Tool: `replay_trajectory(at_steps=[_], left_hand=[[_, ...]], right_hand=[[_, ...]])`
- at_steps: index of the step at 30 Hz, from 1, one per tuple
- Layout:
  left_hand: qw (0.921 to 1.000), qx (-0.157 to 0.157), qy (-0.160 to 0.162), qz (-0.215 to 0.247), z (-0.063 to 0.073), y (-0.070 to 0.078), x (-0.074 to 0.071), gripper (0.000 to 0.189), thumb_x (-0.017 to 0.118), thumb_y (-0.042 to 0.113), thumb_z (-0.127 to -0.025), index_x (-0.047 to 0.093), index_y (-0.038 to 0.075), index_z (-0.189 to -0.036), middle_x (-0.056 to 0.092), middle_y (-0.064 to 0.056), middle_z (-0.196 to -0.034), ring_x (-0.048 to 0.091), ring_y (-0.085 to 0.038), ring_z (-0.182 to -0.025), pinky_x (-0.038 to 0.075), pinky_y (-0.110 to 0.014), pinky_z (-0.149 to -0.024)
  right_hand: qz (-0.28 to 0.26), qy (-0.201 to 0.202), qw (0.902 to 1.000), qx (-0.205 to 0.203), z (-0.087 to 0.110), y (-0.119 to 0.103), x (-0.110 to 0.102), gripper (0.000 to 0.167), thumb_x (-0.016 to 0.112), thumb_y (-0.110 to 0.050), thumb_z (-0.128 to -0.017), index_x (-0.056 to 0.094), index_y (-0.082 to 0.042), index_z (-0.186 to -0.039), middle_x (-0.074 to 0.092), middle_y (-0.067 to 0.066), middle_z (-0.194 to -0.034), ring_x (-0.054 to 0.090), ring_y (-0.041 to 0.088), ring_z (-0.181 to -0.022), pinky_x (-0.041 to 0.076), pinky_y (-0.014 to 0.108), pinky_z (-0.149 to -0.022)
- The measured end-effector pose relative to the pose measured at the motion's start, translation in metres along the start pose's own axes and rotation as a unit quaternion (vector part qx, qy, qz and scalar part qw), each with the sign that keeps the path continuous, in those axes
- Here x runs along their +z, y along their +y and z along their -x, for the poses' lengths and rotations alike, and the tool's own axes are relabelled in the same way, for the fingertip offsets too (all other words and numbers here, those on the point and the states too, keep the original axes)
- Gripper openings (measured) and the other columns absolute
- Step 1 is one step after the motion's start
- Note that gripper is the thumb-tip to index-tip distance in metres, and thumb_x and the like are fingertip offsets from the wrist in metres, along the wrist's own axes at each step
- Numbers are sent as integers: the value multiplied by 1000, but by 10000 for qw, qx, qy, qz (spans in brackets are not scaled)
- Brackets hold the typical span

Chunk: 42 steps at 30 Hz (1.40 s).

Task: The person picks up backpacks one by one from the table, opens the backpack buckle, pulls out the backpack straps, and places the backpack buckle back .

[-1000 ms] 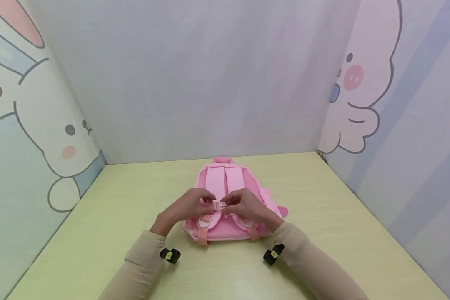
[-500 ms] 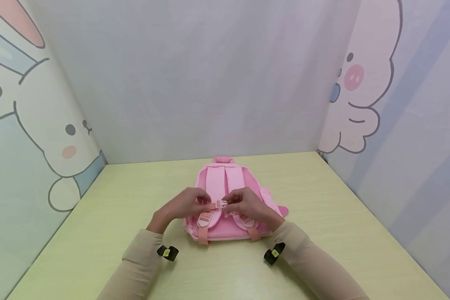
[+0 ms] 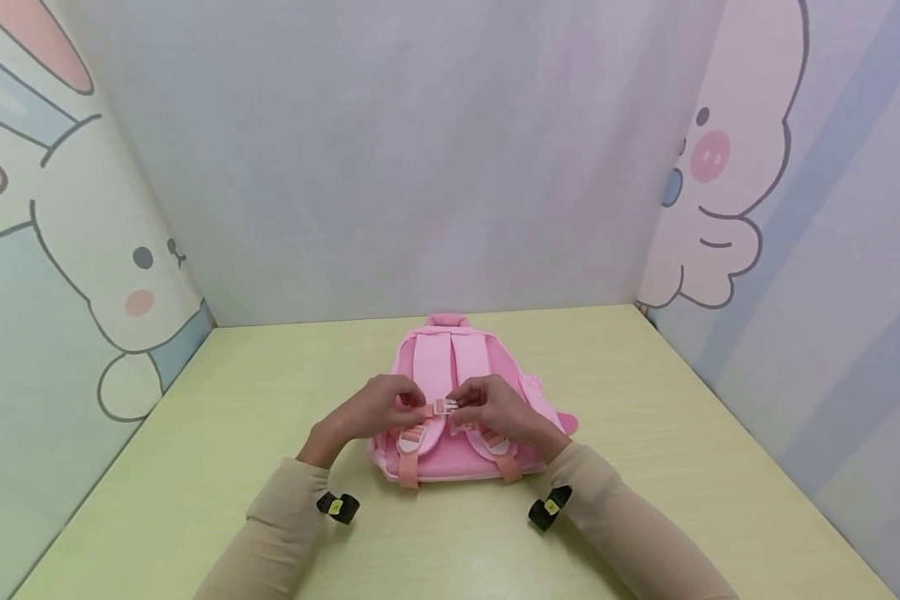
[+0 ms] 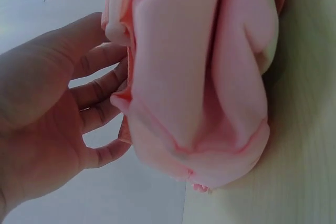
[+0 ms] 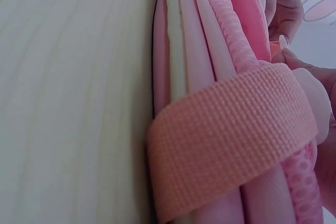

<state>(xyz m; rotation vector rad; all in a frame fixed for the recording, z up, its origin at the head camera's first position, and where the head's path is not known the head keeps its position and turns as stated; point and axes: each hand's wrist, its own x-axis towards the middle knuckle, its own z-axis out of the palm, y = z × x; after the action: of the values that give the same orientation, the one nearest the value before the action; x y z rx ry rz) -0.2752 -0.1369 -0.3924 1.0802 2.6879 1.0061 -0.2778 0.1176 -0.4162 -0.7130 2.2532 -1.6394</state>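
Observation:
A pink backpack (image 3: 461, 458) lies on the table with its two shoulder straps facing up. Across the straps is a white side-release buckle (image 3: 442, 407), its prongs pointing right. My left hand (image 3: 378, 408) pinches the orange webbing (image 3: 427, 412) just left of the buckle. At the prong end, my right hand (image 3: 498, 410) pinches the buckle between thumb and fingers, which hide its far end. In the left wrist view, the left hand's other fingers (image 4: 100, 114) spread beside the bag's side. The right wrist view shows both hands close together beyond an orange strap (image 5: 236, 135).
The pale wood table (image 3: 645, 483) extends around the bag. A grey wall (image 3: 420, 167) rises behind it, with cartoon-printed panels left (image 3: 105, 250) and right (image 3: 810, 333). Each wrist carries a black band (image 3: 337, 507) with a yellow mark.
My left fingers have shifted slightly left off the buckle's body, leaving webbing visible. The buckle has moved a little right, toward my right fingers. The right hand and bag stay almost still.

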Motion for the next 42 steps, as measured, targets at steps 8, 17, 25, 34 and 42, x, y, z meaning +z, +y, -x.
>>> replay_trajectory(at_steps=[8, 17, 25, 34, 42], left_hand=[[10000, 74, 37, 17, -1, 1, 1, 5, 73, 16, -93, 73, 13, -96, 66, 9, -85, 59, -12, -78, 52, -27, -71], [9998, 142, 126, 76, -6, 2, 8, 9, 74, 16, -92, 74, 10, -98, 68, 7, -87, 60, -9, -80, 53, -26, -72], [9992, 238, 264, 175, -7, 6, 12, 5, 73, 11, -91, 73, 10, -96, 66, 6, -86, 59, -10, -81, 52, -26, -72], [9987, 219, 326, 329, -9, 6, 13, 8, 72, 12, -92, 72, 9, -99, 66, 6, -89, 59, -10, -84, 52, -27, -76], [9978, 187, 422, 483, -9, 8, 13, 10, 72, 12, -93, 72, 9, -103, 66, 5, -91, 58, -12, -86, 51, -28, -76]], right_hand=[[-69, -60, 9999, -114, 0, 3, 0, 22, 74, -6, -90, 70, 0, -110, 71, 8, -92, 61, 14, -74, 48, 22, -58], [-100, -49, 9999, -103, 0, 4, -1, 24, 72, -4, -91, 67, 4, -113, 70, 10, -95, 63, 15, -79, 50, 23, -63], [-134, -105, 9998, -131, 1, 6, -3, 21, 71, -5, -92, 68, 2, -112, 70, 9, -95, 62, 14, -78, 49, 23, -62], [-225, -147, 9995, -151, 2, 2, -3, 19, 69, -4, -93, 67, 2, -112, 71, 12, -97, 59, 14, -74, 47, 22, -58], [-313, -208, 9991, -212, 0, 2, -3, 19, 69, -4, -93, 67, 2, -112, 71, 12, -96, 61, 15, -75, 49, 23, -60]])
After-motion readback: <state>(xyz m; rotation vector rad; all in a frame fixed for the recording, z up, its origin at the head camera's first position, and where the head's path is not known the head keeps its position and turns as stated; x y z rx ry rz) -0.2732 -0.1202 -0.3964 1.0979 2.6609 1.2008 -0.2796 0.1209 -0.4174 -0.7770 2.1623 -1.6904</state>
